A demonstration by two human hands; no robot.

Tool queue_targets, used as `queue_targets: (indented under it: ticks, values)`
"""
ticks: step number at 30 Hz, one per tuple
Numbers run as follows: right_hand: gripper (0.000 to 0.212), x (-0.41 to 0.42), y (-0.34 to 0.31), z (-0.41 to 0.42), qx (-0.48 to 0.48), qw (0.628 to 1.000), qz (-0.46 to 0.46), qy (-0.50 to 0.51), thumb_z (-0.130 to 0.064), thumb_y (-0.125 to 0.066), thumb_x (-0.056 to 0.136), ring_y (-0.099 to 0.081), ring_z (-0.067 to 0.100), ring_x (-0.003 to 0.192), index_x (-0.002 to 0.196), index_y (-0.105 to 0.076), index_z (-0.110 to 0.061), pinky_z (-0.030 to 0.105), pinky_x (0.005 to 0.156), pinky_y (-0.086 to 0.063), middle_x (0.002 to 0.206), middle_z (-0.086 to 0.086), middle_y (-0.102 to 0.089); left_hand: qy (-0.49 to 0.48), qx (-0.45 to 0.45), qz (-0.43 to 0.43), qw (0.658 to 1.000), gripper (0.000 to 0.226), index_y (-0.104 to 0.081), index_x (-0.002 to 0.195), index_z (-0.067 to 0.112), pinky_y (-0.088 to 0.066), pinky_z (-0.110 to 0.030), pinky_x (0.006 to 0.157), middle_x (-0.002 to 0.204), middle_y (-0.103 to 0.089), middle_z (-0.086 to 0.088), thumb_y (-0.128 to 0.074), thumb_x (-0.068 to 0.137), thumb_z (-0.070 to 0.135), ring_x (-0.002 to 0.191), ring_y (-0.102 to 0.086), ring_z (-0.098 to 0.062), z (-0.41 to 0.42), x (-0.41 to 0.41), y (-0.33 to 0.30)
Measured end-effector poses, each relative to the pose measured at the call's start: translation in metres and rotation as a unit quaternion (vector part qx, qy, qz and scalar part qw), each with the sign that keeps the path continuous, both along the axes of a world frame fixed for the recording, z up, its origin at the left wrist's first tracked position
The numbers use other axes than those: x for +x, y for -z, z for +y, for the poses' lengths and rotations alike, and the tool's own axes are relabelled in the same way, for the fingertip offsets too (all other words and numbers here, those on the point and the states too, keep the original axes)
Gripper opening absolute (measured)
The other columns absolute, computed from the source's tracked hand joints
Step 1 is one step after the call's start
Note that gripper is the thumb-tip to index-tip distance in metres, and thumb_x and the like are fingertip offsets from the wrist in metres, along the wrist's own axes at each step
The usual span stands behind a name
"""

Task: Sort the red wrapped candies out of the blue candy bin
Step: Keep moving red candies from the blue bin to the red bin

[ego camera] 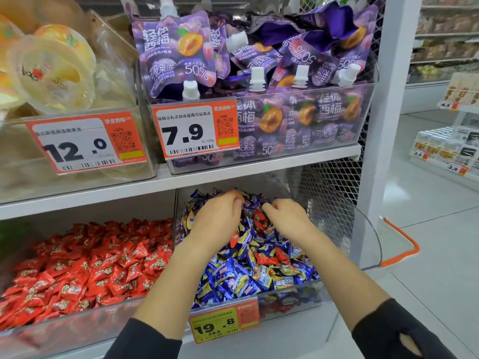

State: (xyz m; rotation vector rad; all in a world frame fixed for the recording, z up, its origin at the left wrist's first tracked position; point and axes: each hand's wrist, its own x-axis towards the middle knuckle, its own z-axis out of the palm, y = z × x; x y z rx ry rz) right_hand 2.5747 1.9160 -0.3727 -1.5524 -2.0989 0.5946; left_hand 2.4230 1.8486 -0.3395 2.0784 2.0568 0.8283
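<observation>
two black sleeves (145, 340) enter from the bottom of the frame. above them a yellow price tag (224, 323) reading 19.8 hangs on the clear blue candy bin (363, 234) at lower centre. both hands are buried in its heap: the left hand (217, 216) and right hand (287, 218) have fingers curled into the wrappers, what they hold is hidden. red wrapped candies (260, 220) lie between them. a red candy bin (85, 265) sits lower left; purple jelly pouches (181, 47) fill the upper shelf.
</observation>
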Motion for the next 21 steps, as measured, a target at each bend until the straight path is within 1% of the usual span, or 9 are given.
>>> queue_targets:
  ticks: [2, 3, 5, 7, 10, 12, 14, 18, 21]
  values:
    - [0.040, -0.001, 0.000, 0.003, 0.011, 1.000, 0.006, -0.013, -0.031, -0.040, 0.102, -0.055, 0.025, 0.069, 0.071, -0.054, -0.010, 0.032, 0.057, -0.033, 0.069, 0.004, -0.056, -0.006, -0.011, 0.047, 0.999, 0.023, -0.062, 0.105, 0.027, -0.044, -0.029, 0.058, 0.081, -0.063, 0.007, -0.041, 0.099, 0.035, 0.070, -0.058, -0.013, -0.004, -0.001, -0.007]
    - [0.032, -0.002, 0.001, 0.004, 0.003, 1.000, 0.010, -0.027, -0.028, -0.040, 0.102, -0.061, 0.027, 0.082, 0.090, -0.064, -0.009, 0.030, 0.064, -0.038, 0.083, 0.007, -0.064, 0.000, -0.028, 0.069, 0.997, 0.021, -0.063, 0.101, 0.029, -0.042, -0.027, 0.056, 0.077, -0.061, 0.010, -0.044, 0.098, 0.038, 0.069, -0.058, -0.012, -0.006, -0.003, -0.010]
    - [0.031, -0.002, 0.004, 0.007, -0.028, 0.998, 0.000, -0.063, -0.027, -0.045, 0.101, -0.061, 0.024, 0.099, 0.127, -0.057, -0.015, 0.030, 0.078, -0.045, 0.110, 0.006, -0.065, 0.020, -0.073, 0.107, 0.991, 0.019, -0.066, 0.098, 0.029, -0.039, -0.025, 0.053, 0.071, -0.060, 0.011, -0.049, 0.096, 0.038, 0.066, -0.056, -0.008, -0.010, -0.006, -0.013]
    - [0.047, 0.000, 0.009, 0.009, -0.067, 0.992, -0.019, -0.103, -0.032, -0.055, 0.095, -0.059, 0.020, 0.106, 0.139, -0.046, -0.022, 0.031, 0.084, -0.046, 0.123, 0.004, -0.060, 0.037, -0.121, 0.128, 0.984, 0.019, -0.068, 0.100, 0.030, -0.044, -0.026, 0.060, 0.075, -0.060, 0.013, -0.053, 0.093, 0.039, 0.072, -0.057, -0.008, -0.012, -0.008, -0.014]
    - [0.065, 0.000, 0.014, 0.010, -0.059, 0.988, -0.081, -0.121, -0.033, -0.066, 0.083, -0.058, 0.020, 0.106, 0.143, -0.041, -0.028, 0.032, 0.085, -0.050, 0.136, 0.004, -0.051, 0.054, -0.172, 0.166, 0.970, 0.028, -0.064, 0.113, 0.031, -0.042, -0.027, 0.067, 0.081, -0.057, 0.014, -0.057, 0.089, 0.044, 0.081, -0.054, -0.010, -0.015, -0.008, -0.012]
    - [0.063, -0.001, 0.017, 0.009, -0.016, 0.984, -0.126, -0.122, -0.034, -0.065, 0.084, -0.058, 0.022, 0.101, 0.142, -0.042, -0.029, 0.030, 0.078, -0.050, 0.136, 0.006, -0.051, 0.051, -0.181, 0.214, 0.959, 0.035, -0.063, 0.118, 0.030, -0.044, -0.028, 0.073, 0.100, -0.063, 0.010, -0.058, 0.088, 0.047, 0.095, -0.057, -0.014, -0.016, -0.006, -0.009]
    - [0.057, -0.002, 0.020, 0.008, 0.013, 0.979, -0.163, -0.121, -0.036, -0.065, 0.086, -0.057, 0.024, 0.111, 0.139, -0.045, -0.028, 0.035, 0.087, -0.050, 0.135, 0.005, -0.053, 0.044, -0.176, 0.240, 0.954, 0.033, -0.063, 0.117, 0.029, -0.045, -0.029, 0.073, 0.111, -0.063, 0.005, -0.059, 0.088, 0.044, 0.101, -0.058, -0.017, -0.017, -0.002, -0.006]
    - [0.046, 0.002, 0.018, 0.006, 0.013, 0.984, -0.141, -0.112, -0.036, -0.065, 0.089, -0.057, 0.025, 0.110, 0.131, -0.052, -0.025, 0.037, 0.089, -0.049, 0.128, 0.005, -0.058, 0.045, -0.176, 0.213, 0.960, 0.018, -0.060, 0.109, 0.022, -0.041, -0.029, 0.067, 0.101, -0.052, 0.002, -0.055, 0.093, 0.027, 0.086, -0.048, -0.017, -0.020, 0.002, -0.005]
    - [0.058, 0.008, 0.014, 0.003, -0.006, 0.980, -0.155, -0.124, -0.040, -0.065, 0.087, -0.060, 0.022, 0.099, 0.140, -0.044, -0.026, 0.034, 0.081, -0.049, 0.125, 0.005, -0.060, 0.044, -0.190, 0.213, 0.957, 0.021, -0.057, 0.113, 0.022, -0.042, -0.029, 0.070, 0.104, -0.047, 0.000, -0.054, 0.093, 0.029, 0.091, -0.052, -0.020, -0.022, 0.001, -0.005]
